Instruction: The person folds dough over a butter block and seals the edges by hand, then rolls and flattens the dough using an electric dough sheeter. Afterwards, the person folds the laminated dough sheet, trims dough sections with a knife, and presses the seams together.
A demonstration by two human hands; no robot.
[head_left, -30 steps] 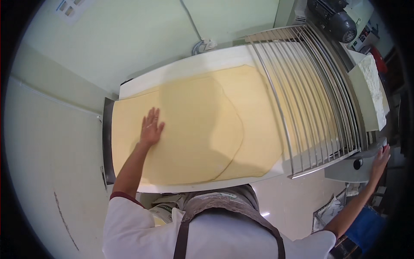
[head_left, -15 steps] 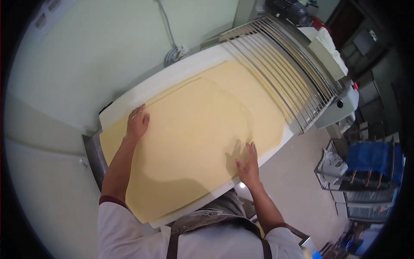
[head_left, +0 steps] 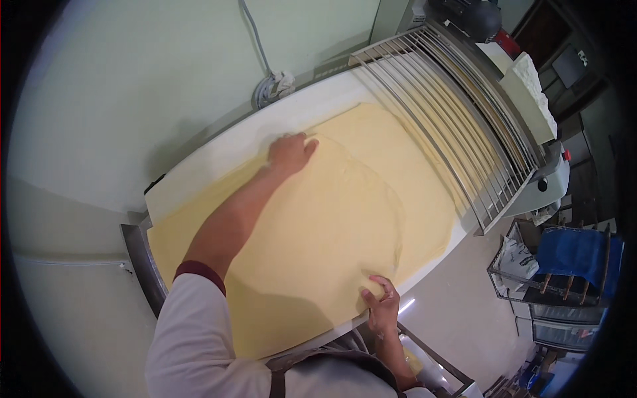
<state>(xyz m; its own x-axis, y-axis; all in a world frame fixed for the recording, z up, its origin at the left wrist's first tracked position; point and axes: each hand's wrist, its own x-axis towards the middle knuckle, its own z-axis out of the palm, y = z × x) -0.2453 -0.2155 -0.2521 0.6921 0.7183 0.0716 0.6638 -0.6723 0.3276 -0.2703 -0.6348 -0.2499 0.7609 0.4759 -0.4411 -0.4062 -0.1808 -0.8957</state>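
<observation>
A wide sheet of pale yellow dough lies over another dough layer on a long white work surface. At the far edge of the upper sheet, near its far right corner, my left hand is closed, with bent fingers and the thumb against the dough. Its fingertips are partly hidden. By the near edge, my right hand rests with its forefinger curved and its thumb apart from it. The other fingers of that hand are hard to see.
A metal bar guard stands over the dough at the right end, beside a machine with a red button. A pale wall and coiled grey cable border the far side. A rack with a blue cloth stands right.
My left hand has slid right along the far edge of the upper dough sheet and closed there. My right hand has moved nearer to me, and its fingers have curled.
</observation>
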